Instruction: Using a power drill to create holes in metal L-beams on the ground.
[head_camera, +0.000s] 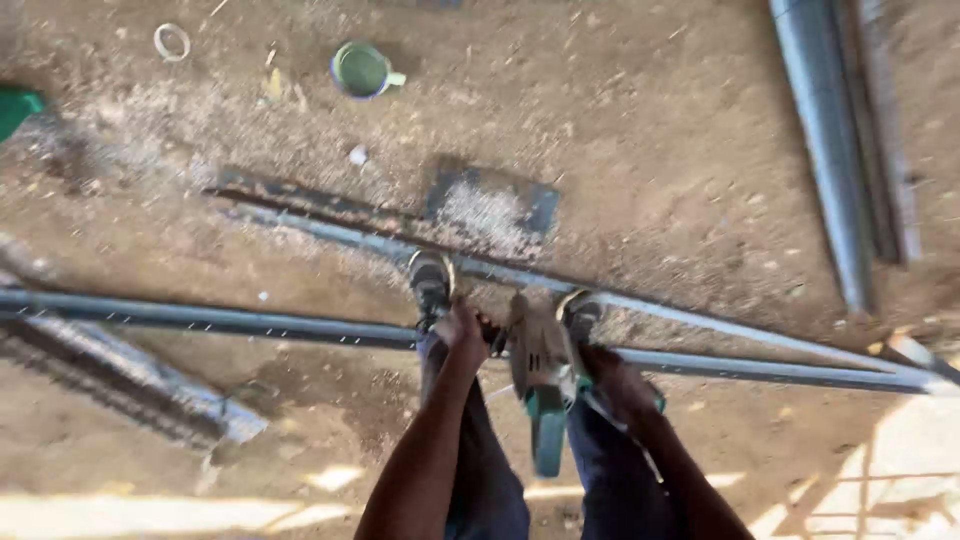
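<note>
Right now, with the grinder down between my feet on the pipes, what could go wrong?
1. Both shoes stand right by the grinder; a kick or slip could bring it against a foot.
2. The left hand sits close beside the tool body, so a jerk could catch fingers.
3. The long pipe lies loose on dirt, seemingly held only by your feet, and may roll. The right hand grips the tool; the frame is blurred, so its hold is unclear.

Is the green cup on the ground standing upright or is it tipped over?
Upright: the green cup shows its round open mouth to the camera above, handle out sideways, resting on the dirt ground. Contents: cannot tell.
</note>
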